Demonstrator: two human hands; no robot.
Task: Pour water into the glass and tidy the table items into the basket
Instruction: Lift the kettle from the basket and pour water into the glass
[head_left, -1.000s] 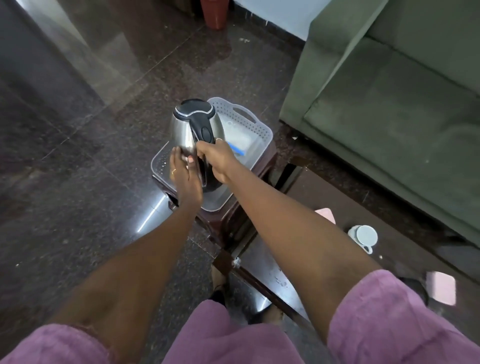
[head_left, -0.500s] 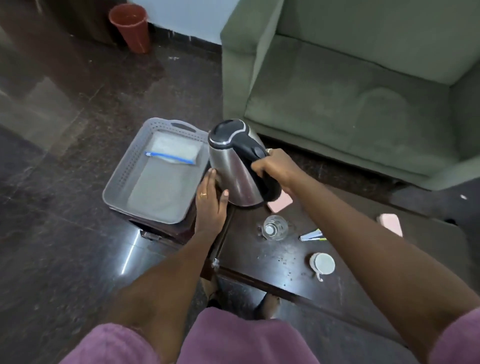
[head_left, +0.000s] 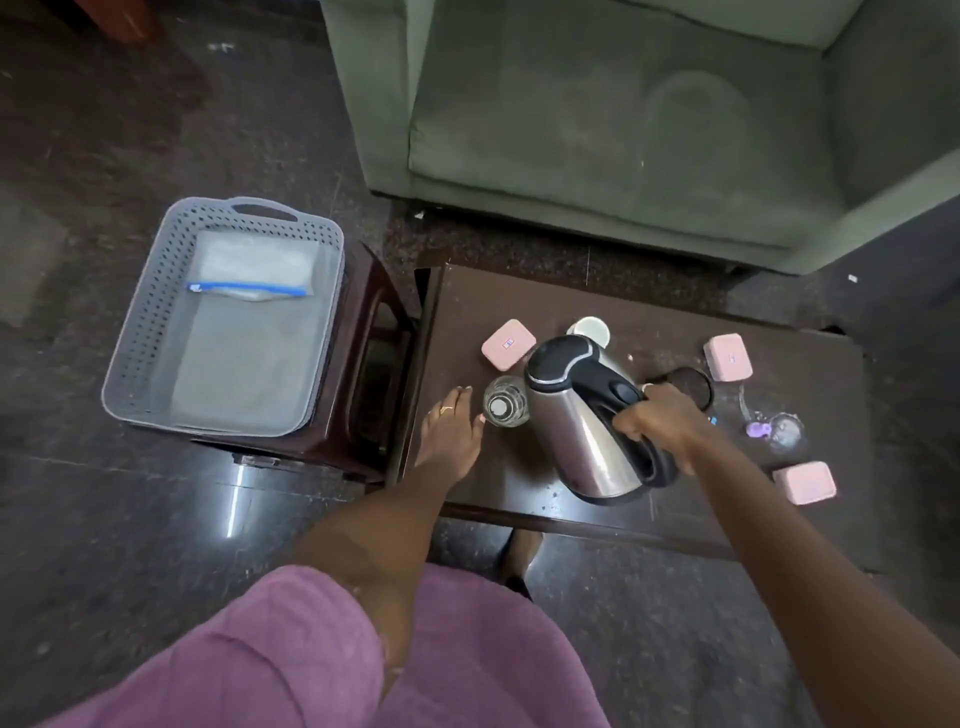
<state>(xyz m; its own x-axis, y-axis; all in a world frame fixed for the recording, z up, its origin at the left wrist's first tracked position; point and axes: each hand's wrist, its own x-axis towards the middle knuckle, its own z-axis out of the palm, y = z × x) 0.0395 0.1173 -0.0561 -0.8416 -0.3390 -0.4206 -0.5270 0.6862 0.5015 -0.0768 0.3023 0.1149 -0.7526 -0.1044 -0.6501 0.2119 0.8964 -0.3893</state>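
My right hand (head_left: 657, 423) grips the black handle of a steel kettle (head_left: 574, 426), held tilted over the dark table (head_left: 519, 306), spout toward a clear glass (head_left: 505, 408). My left hand (head_left: 451, 428) lies with straight fingers just left of the glass, its thumb tip touching the glass. A grey basket (head_left: 150, 322) sits on a brown stool to the left, with a zip bag (head_left: 249, 275) inside. On the table lie three pink boxes (head_left: 508, 344) (head_left: 727, 357) (head_left: 804, 482), a white cup (head_left: 589, 328) and a dark round base (head_left: 688, 387).
A green sofa (head_left: 623, 119) stands right behind the table. The stool (head_left: 374, 353) touches the table's left end. A small clear item with a purple part (head_left: 776, 428) lies at the table's right. Dark polished floor surrounds everything.
The kettle has travelled from above the basket rightward to over the table beside the glass. My left hand left the kettle's side and now touches the glass.
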